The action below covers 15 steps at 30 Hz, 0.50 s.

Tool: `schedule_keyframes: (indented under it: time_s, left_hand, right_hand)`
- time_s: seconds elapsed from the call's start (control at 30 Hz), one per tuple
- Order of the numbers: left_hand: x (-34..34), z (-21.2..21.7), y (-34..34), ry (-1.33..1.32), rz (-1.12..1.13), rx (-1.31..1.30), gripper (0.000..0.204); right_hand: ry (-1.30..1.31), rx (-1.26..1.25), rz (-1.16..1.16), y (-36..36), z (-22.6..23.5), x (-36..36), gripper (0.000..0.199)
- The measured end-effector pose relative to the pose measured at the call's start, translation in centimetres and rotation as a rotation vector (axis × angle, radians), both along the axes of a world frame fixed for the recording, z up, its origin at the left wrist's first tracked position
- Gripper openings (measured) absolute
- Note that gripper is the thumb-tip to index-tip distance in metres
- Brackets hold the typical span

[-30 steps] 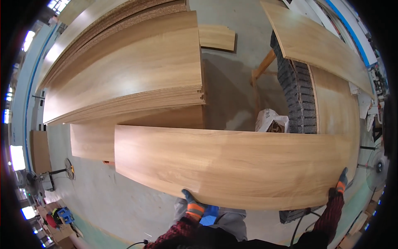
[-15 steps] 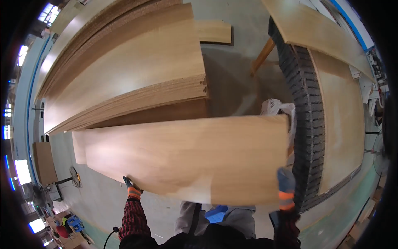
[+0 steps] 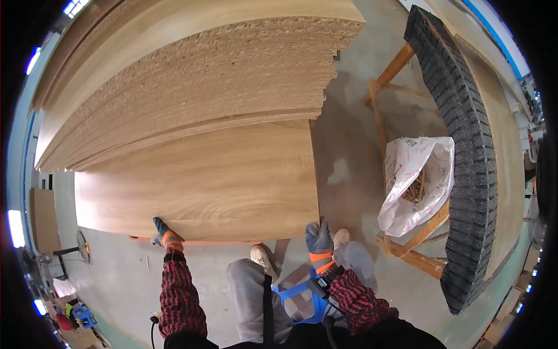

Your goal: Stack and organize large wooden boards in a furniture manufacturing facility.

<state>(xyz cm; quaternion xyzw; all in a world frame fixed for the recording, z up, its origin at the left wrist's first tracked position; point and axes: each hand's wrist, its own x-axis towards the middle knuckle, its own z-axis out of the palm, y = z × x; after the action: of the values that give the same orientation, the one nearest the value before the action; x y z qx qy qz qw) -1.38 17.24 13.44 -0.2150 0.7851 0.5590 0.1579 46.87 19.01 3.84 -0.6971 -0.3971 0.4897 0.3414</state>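
Observation:
A long wood-grain board (image 3: 203,180) lies flat in front of me, its far edge against a tall stack of particle boards (image 3: 232,70) with rough chipped edges. My left hand (image 3: 165,234), in a grey-blue glove with an orange cuff, is closed on the board's near edge, left of the middle. At the near right corner my right hand (image 3: 318,239), gloved the same way, grips the board; its fingers are partly hidden. An orange-red strip (image 3: 232,242) shows beneath the near edge.
A white plastic bag (image 3: 407,198) holding wood scraps stands to the right beside a wooden frame (image 3: 383,81). Farther right is a bench with a dark padded edge (image 3: 471,134). A blue stool (image 3: 305,296) stands by my legs. A brown panel (image 3: 45,218) leans at the left.
The board has moved down and left from its raised place, and now lies below the stack. My right hand has moved left to its corner. The bag has come into fuller view.

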Motion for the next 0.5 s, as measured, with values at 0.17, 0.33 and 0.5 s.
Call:
schedule_keyframes:
  time_s: [0.17, 0.33, 0.5]
  left_hand:
    - [2.5, 5.8, 0.0, 0.152, 0.001, -0.011, 0.116]
    - [-5.2, 2.0, -2.7, 0.268, 0.042, -0.239, 0.114]
    - [7.6, 6.0, -2.5, 0.772, -0.489, -1.036, 0.088]
  right_hand:
    - [-0.027, 0.137, 0.125, 0.8, 1.2, -1.7, 0.023]
    - [-0.492, 0.381, 0.113, 2.4, 5.2, -5.7, 0.044]
    - [-0.314, 0.273, 0.299, 4.6, 6.3, -2.9, 0.051]
